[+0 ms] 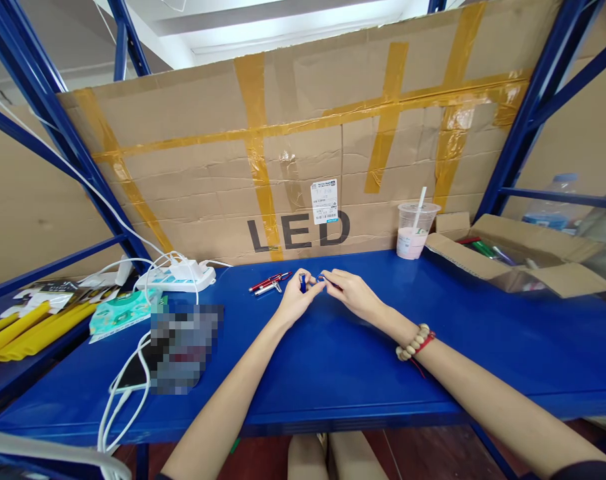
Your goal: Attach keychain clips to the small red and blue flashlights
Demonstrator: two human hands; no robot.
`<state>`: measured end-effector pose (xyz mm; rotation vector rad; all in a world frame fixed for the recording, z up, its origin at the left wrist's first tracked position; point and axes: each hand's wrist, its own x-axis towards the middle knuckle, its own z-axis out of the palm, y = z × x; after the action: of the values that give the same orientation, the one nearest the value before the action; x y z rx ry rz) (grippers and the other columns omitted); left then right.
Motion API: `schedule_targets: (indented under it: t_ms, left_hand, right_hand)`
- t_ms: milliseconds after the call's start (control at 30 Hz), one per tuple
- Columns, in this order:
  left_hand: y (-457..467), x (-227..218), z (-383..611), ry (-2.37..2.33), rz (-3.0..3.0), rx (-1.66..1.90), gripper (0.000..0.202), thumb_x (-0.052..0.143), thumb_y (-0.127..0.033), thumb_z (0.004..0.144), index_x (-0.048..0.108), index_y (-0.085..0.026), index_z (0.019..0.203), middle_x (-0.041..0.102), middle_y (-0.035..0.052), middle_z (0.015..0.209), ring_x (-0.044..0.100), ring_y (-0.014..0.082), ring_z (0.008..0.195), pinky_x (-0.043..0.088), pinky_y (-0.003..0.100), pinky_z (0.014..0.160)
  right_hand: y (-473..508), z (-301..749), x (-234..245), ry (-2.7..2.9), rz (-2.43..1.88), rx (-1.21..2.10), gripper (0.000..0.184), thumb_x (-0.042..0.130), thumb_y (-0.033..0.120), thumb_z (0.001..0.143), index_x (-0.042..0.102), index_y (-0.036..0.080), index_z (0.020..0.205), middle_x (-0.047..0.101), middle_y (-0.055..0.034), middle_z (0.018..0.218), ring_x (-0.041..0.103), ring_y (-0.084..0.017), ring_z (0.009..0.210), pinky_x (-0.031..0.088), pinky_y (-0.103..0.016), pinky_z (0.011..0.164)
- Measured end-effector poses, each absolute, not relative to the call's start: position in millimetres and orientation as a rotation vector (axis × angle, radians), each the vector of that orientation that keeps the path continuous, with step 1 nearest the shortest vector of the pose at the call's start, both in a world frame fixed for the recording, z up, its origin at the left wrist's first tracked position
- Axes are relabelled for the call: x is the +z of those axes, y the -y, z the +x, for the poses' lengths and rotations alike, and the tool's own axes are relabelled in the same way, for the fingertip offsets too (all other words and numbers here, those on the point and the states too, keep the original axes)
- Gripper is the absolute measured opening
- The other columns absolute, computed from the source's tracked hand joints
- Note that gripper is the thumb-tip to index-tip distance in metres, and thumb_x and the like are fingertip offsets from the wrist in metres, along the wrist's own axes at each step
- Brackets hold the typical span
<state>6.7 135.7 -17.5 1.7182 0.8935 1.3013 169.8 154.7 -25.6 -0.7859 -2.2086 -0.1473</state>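
Holding a blue piece (303,284) over the tabletop (333,380), with pens close by

Both hands met above the middle of the tabletop, fingertips very near each other. The left hand (297,298) had its fingers clamped on the blue piece, which stood out between thumb and forefinger. The fingers of the right hand (353,291) were bunched together beside a small blue tip (321,278); whether they gripped it, or whether it belonged to the same piece, could not be told.

Just beyond the left hand lay red pens (271,281) and a silver pen (269,289), side by side on the tabletop. Those seemed finished with or set aside, though nothing proved which. The handwork itself looked partway along: the blue piece was in the fingers, not yet laid down, and any joining or parting of it appeared incomplete.

Farther right, a carton (577,285) with its flaps spread held more pen-like items (483,249), perhaps work left over or work completed; their condition was too small to judge. Near the carton stood a cup (411,243) with a straw, well apart from the hands.
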Motion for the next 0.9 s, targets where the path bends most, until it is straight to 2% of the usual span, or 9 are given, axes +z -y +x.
schedule_targets:
  t_ms: [167,333,467,600,733,900]
  left_hand:
    - [-137,-20,8,-0.885,1.74,1.295,0.04,0.061,-0.042,0.071,0.03,-0.017,0.072,0.052,-0.0026,0.066,0.048,0.008,0.06,0.034,0.02,0.058]
    - [-139,-21,10,-0.854,1.7,1.309,0.041,0.065,-0.033,0.068,0.027,-0.017,0.07,0.057,-0.0009,0.066,0.055,0.0111,0.07,0.036,0.022,0.068]
    - [-137,-16,7,-0.883,1.623,1.333,0.045,0.068,-0.03,0.064,0.026,-0.017,0.073,0.056,-0.0032,0.065,0.045,0.0062,0.057,0.032,0.019,0.057]
    - [-136,-14,5,-0.83,1.553,1.259,0.049,0.067,-0.039,0.066,0.023,-0.018,0.074,0.058,-0.0014,0.068,0.032,0.0026,0.043,0.024,0.018,0.046]
    - [-140,-17,5,-0.762,1.485,1.186,0.052,0.065,-0.048,0.066,0.023,-0.018,0.073,0.057,0.0001,0.07,0.032,0.0021,0.041,0.022,0.018,0.043]
    - [-141,-18,5,-0.751,1.462,1.137,0.055,0.065,-0.053,0.065,0.023,-0.018,0.072,0.053,-0.0018,0.066,0.032,0.0017,0.039,0.02,0.018,0.042]
  right_hand:
    - [-153,168,-26,2.198,-0.696,0.043,0.031,0.033,0.034,0.094,0.056,0.013,0.094,0.054,-0.005,0.08,0.048,-0.01,0.07,0.038,-0.02,0.067]
    - [-155,171,-25,2.213,-0.864,0.034,0.032,0.031,0.033,0.094,0.056,0.013,0.097,0.056,-0.0059,0.084,0.051,-0.01,0.073,0.039,-0.021,0.069]
    - [-158,178,-27,2.368,-1.3,-0.077,0.029,0.038,0.032,0.092,0.058,0.016,0.106,0.058,-0.0076,0.093,0.056,-0.016,0.082,0.039,-0.022,0.063]
    - [-158,182,-26,2.362,-1.537,-0.13,0.029,0.046,0.035,0.088,0.06,0.022,0.11,0.056,-0.0075,0.099,0.058,-0.017,0.082,0.037,-0.021,0.057]
    - [-156,178,-19,2.099,-1.195,0.109,0.03,0.045,0.039,0.088,0.061,0.024,0.108,0.056,-0.0043,0.1,0.056,-0.01,0.076,0.041,-0.02,0.062]
    - [-151,165,-15,1.937,-0.749,0.49,0.032,0.052,0.04,0.082,0.066,0.014,0.093,0.058,-0.0058,0.087,0.053,-0.006,0.064,0.043,-0.017,0.056]
